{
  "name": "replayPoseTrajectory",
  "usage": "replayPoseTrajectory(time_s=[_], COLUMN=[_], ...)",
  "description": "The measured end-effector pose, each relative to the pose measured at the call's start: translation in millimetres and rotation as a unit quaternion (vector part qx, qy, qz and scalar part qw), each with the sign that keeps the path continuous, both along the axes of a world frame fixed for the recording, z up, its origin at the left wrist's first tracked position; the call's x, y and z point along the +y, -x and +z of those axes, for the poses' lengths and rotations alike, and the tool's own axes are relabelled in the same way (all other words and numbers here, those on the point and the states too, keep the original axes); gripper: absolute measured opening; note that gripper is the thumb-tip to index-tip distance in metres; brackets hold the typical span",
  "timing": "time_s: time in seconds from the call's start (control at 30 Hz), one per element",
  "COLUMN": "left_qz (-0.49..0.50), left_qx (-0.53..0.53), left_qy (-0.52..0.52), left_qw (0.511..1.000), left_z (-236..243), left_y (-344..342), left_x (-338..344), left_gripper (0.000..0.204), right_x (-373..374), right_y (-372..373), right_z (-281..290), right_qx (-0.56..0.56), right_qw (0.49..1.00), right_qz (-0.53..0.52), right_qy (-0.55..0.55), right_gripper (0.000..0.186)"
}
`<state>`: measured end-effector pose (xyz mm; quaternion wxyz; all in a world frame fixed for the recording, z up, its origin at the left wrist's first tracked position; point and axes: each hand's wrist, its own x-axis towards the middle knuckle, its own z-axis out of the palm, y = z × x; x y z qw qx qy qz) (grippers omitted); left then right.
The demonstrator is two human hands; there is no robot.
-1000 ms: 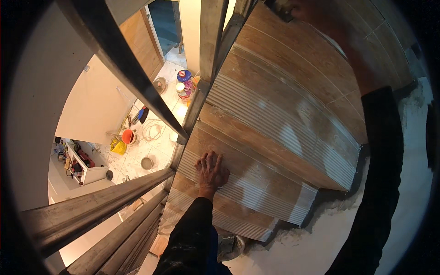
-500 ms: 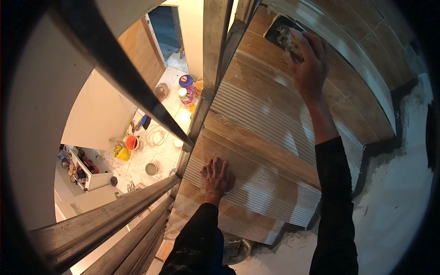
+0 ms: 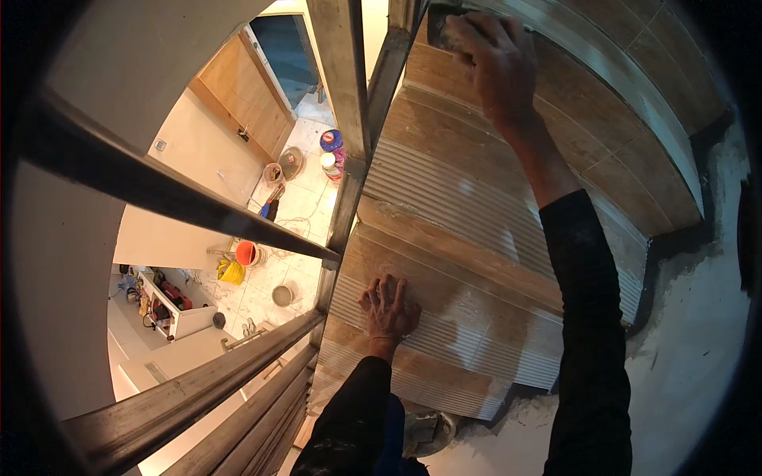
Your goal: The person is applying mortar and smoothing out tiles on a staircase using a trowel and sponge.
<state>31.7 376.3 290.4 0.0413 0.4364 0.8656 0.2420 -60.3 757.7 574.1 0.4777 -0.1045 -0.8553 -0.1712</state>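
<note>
My left hand [image 3: 390, 311] leans on a wood-look tiled stair step [image 3: 468, 297], fingers spread, holding nothing. Farther up the flight, my right hand [image 3: 502, 67] is closed over a dark, flat rectangular pad [image 3: 437, 25] against a higher step, close to the metal railing post. The fingers and the frame's upper edge hide part of the pad, so its exact kind does not show. Pale ribbed strips [image 3: 444, 194] run along the steps, between my two arms.
A metal railing [image 3: 206, 210] borders the stairs on the left. Far below lie a tiled floor with a red bucket [image 3: 247, 253], a grey bucket [image 3: 282, 295] and a yellow bag [image 3: 231, 272]. A rough plastered wall [image 3: 675, 341] follows the right side. A round container [image 3: 429, 431] stands near my knees.
My right hand has slid the pad up and left, toward the railing. My left hand stays on its step; the whole view has shifted a little.
</note>
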Motion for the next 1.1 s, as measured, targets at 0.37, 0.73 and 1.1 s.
replayPoseTrajectory(time_s=[0.37, 0.73, 1.1], left_qz=[-0.003, 0.0, 0.003], left_qx=[-0.003, -0.004, 0.011], left_qy=[0.0, 0.023, 0.02], left_qw=[1.0, 1.0, 1.0], left_z=[-1, 4, 0], left_y=[-1, -1, -1], left_x=[0, 0, -3], left_gripper=[0.067, 0.069, 0.067], right_x=[-4, -16, -14], right_y=[-11, -20, -52], right_z=[21, 18, 11], right_qx=[0.011, -0.012, 0.039], right_qw=[1.0, 1.0, 0.998], right_qz=[-0.024, -0.024, 0.013], right_qy=[-0.015, 0.012, 0.044], right_gripper=[0.056, 0.046, 0.056])
